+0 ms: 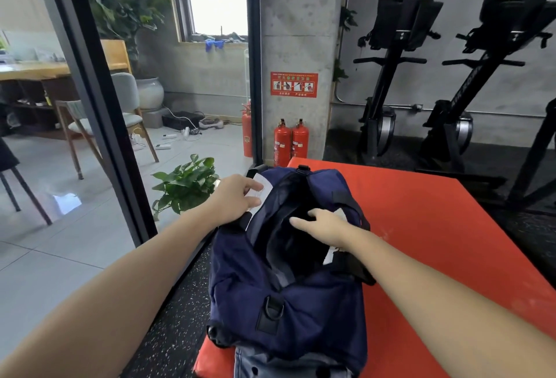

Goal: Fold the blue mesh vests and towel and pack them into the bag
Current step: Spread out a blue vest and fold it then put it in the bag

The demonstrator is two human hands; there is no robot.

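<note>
A navy bag [288, 296] lies on a red mat [436, 227], its long axis running near to far and its top opening spread wide. The inside is dark; what it holds cannot be made out, and no vest or towel can be told apart in it. A black D-ring sits on the bag's near end, and a black strap hangs over its right side. A grey-blue piece of cloth [270, 365] pokes out from under the bag's near end.

The left hand [237, 197] grips the bag's left rim at a white tag [260, 194], fingers curled over it. The right hand [322, 224] reaches into the opening from the right, fingers fairly straight and pressed onto the dark lining, with something white [338, 215] just beyond the knuckles. The hands are apart, one on each side of the opening.

The mat rests on speckled black flooring. Left of it stand a glass partition and a potted plant [186, 185] on grey tiles. Far off, two red extinguishers [291, 143] stand against a concrete pillar, with black exercise machines [445, 77] to the right
</note>
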